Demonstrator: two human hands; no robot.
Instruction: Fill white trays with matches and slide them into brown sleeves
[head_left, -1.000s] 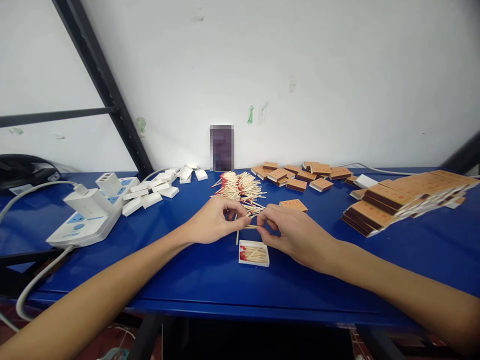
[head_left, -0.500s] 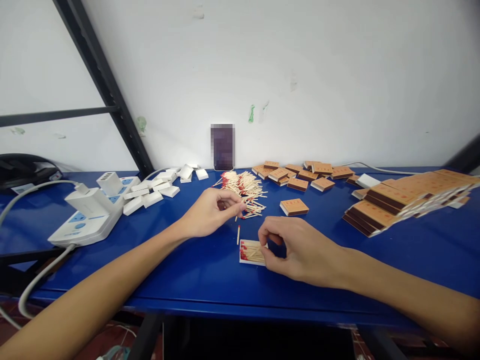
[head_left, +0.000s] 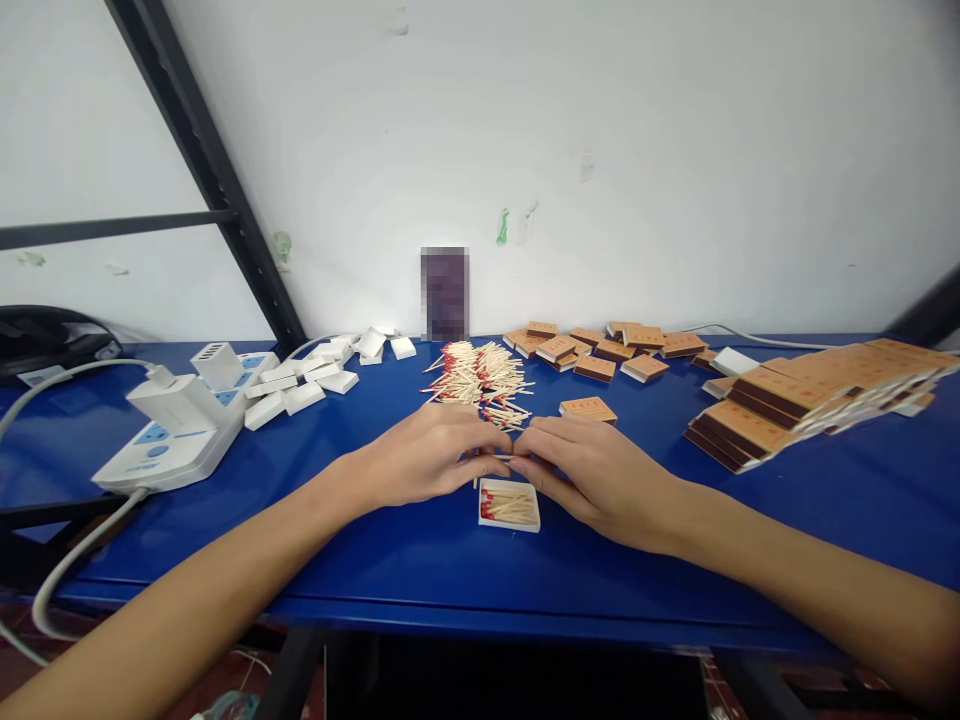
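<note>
Thin pale wooden matchstick (head_left: 504,458) between fingertips of both hands; left hand (head_left: 435,455) thumb and fingers pinching one end, right hand (head_left: 592,475) fingertips closed on other, exact contact partly hidden

Likely very light, stiff, brittle if bent, not slippery; best held mid-shaft, light pinch, away from head

Shallow white card tray (head_left: 511,528) just below fingertips, part-filled with red-tipped matches (head_left: 508,505); walls probably dent easily, steady by sides

Loose heap of red-headed wooden matches (head_left: 480,378) just beyond left fingers, apt to roll
</note>
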